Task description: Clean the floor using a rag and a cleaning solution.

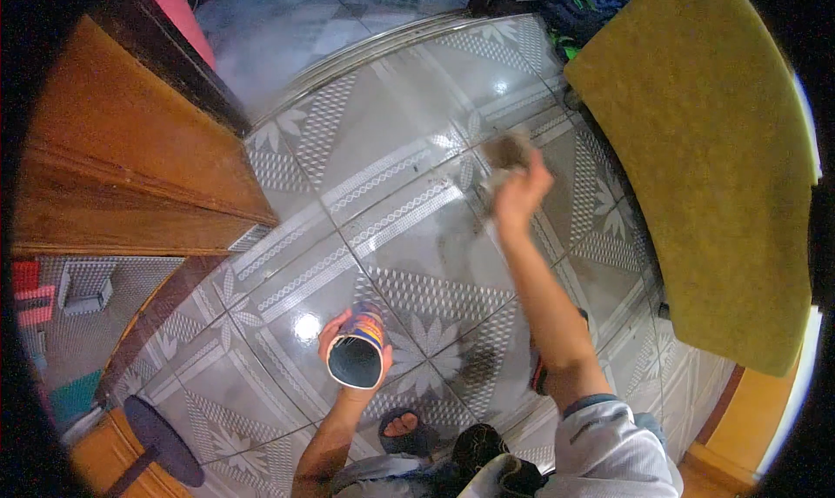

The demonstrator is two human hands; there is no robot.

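Observation:
My left hand (pixel 352 395) holds a printed paper tub (pixel 370 325) around its side, low over the patterned floor tiles (pixel 404 237). The tub's open mouth faces up toward me and its inside looks dark grey. Farther forward and to the right, my right hand (pixel 522 194) is over the tiles, blurred by motion. A blurred brownish thing (pixel 505 152) is at its fingers; what it is, and how firmly it is held, cannot be made out. The tiles near it look wet or smeared with dark marks.
An olive-coloured padded surface (pixel 698 172) stands along the right. Wooden furniture (pixel 150 146) stands at the left, above a grey mesh-like surface (pixel 143 296) with plastic items. A dark round disc (pixel 163 439) is at the lower left. A raised metal-edged threshold (pixel 385 44) crosses the floor ahead.

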